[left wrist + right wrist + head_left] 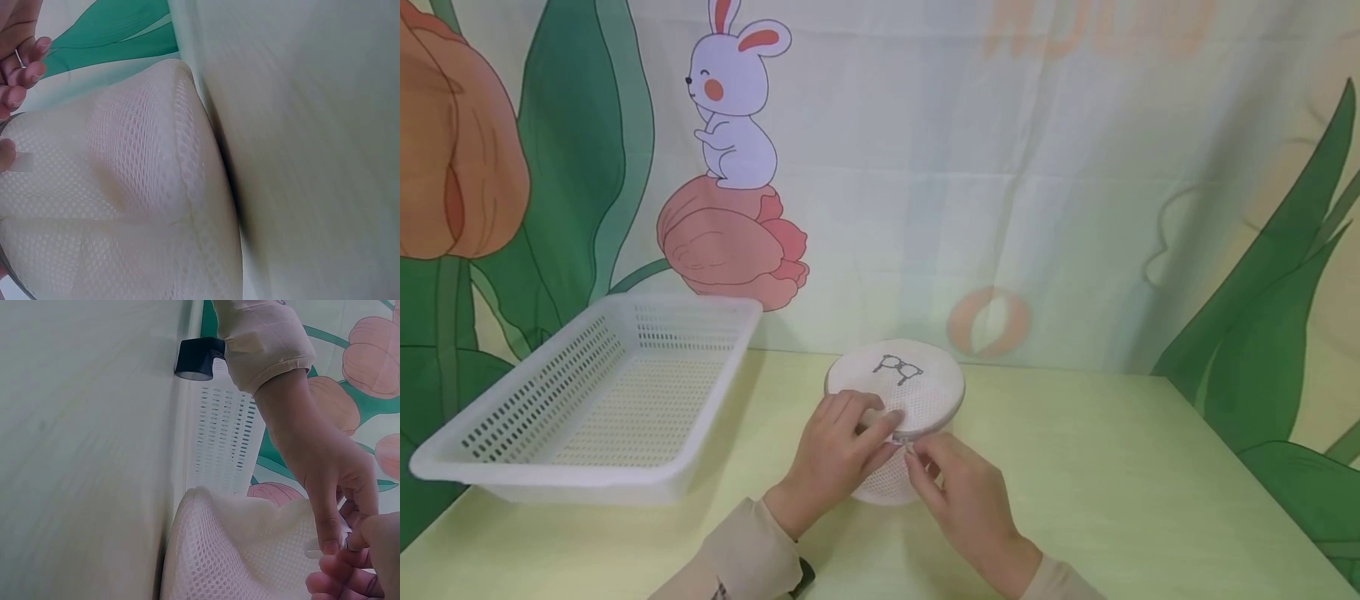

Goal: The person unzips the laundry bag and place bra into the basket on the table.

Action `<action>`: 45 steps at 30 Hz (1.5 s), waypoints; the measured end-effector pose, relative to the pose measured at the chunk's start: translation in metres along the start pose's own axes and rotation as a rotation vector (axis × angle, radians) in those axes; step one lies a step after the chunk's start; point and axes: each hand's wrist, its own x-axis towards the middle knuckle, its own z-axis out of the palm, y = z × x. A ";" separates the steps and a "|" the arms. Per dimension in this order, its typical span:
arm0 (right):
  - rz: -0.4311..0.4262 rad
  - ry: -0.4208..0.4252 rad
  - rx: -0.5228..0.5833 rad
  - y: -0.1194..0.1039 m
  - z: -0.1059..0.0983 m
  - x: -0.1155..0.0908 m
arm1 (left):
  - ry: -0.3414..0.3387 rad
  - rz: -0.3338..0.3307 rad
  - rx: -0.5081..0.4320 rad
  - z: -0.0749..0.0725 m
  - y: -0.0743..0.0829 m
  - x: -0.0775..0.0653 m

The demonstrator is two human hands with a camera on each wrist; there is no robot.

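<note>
I have the white mesh bag (887, 483) in the lower middle of the head frame, standing on the table with its long axis upright. Its round lid (928, 392), printed with a pair of glasses, faces up, and a zip (901, 438) shows along the rim at the near edge.

That near edge is the relation I judge to matter most: the rim lies right at both sets of fingertips and curves away from them, crosswise to the bag's upright axis. The left hand (831, 446) comes in from the lower left and grips the lid's near edge, thumb along the top. The right hand (966, 487), just beside it from the lower right, pinches at the zip with thumb and forefinger; I can't make out the pull itself. Neither hand is clearly nearer, as their fingertips almost meet there.

Farther out, a white basket (587, 475) sits at left on the table (1135, 467), well apart from the bag, and a printed backdrop (887, 150) fills the upper frame.
</note>
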 end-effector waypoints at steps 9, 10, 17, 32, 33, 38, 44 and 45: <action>-0.008 0.011 0.010 0.000 0.001 -0.002 | 0.020 0.011 0.007 0.001 -0.002 -0.001; -0.006 0.011 0.014 -0.001 0.001 -0.002 | 0.013 0.007 0.007 0.000 -0.002 -0.001; 0.025 0.025 0.097 -0.002 0.002 -0.002 | 0.000 0.001 0.019 0.000 -0.001 -0.002; 0.039 0.023 0.155 0.001 0.003 -0.003 | 0.028 0.026 0.035 0.003 -0.005 -0.004; 0.039 0.023 0.154 0.001 0.003 -0.003 | 0.028 0.027 0.030 0.003 -0.005 -0.004; 0.029 0.037 0.145 0.004 0.004 -0.003 | 0.045 0.025 0.008 0.004 -0.007 -0.005; 0.025 0.042 0.133 0.007 0.003 -0.002 | 0.046 0.009 -0.013 0.004 -0.009 -0.005; 0.025 0.043 0.131 0.007 0.002 -0.001 | 0.048 0.009 -0.013 0.004 -0.009 -0.005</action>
